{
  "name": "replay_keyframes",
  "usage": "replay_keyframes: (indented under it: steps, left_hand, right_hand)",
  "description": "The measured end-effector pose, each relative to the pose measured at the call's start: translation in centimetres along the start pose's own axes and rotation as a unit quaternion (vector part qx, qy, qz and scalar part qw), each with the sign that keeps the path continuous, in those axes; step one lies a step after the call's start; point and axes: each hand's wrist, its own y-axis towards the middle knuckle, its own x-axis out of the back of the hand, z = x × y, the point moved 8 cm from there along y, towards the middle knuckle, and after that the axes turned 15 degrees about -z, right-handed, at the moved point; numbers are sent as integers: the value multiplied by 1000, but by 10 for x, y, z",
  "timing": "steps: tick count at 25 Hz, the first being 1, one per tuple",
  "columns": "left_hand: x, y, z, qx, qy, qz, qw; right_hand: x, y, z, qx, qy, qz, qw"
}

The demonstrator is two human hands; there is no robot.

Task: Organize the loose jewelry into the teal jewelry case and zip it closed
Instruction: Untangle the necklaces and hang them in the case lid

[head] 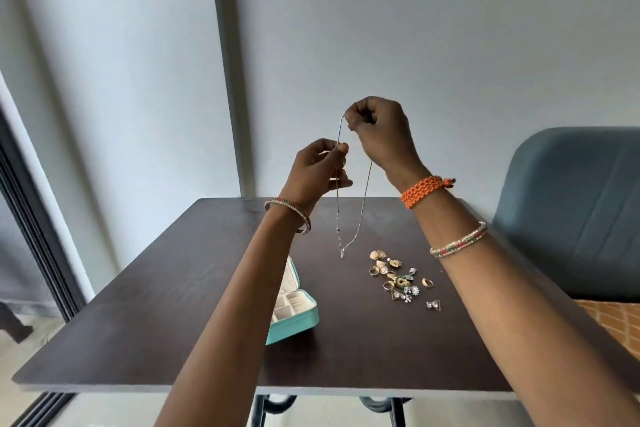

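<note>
Dark wood counter (173,322) against a pale wall (450,45) — blue chair (571,218) at three o'clock; both grips — left (317,172), right (379,130) — pinch a silver chain (360,215).

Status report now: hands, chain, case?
Left hand and right hand pinch silver chain, raised above table. Teal case open. Loose jewelry still out.

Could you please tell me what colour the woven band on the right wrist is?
Orange, seen clearly in the head view: woven band.

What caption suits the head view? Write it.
Both hands lift a silver chain above the open teal case.
</note>
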Motion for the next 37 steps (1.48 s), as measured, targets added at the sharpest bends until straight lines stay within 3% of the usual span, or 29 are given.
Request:
replay_keyframes:
  steps: [6,10,12,14,16,18,25,32,35,37]
  left_hand:
    - [22,-84,27,100,-96,1,990]
    - [37,-113,16,125,-191,-21,973]
    - [40,-117,-1,99,-200,-36,974]
    - [38,-122,-17,67,-187,-51,979]
    - [34,-126,-24,48,-183,-60,980]
    - [30,-133,-26,49,-171,-56,982]
    - [43,-162,-2,128,-113,-29,985]
    - [54,-177,33,189,-22,66,980]
    - [63,-163,39,211,-102,15,972]
    - [87,-144,44,234,-247,-58,938]
  right_hand:
    - [66,-6,12,-5,-30,-118,993]
    - [95,-34,-1,-62,-62,-125,988]
    - [100,-58,3,-81,-116,-70,987]
    - [90,-90,14,-95,-152,71,981]
    - [79,-129,34,-110,-129,218,961]
    - [72,-153,56,-100,-70,277,953]
    - [62,-173,54,-74,20,140,987]
    - [56,-178,12,-147,99,49,983]
    - [51,-180,-2,-194,108,66,973]
    - [51,-179,-22,-226,34,139,964]
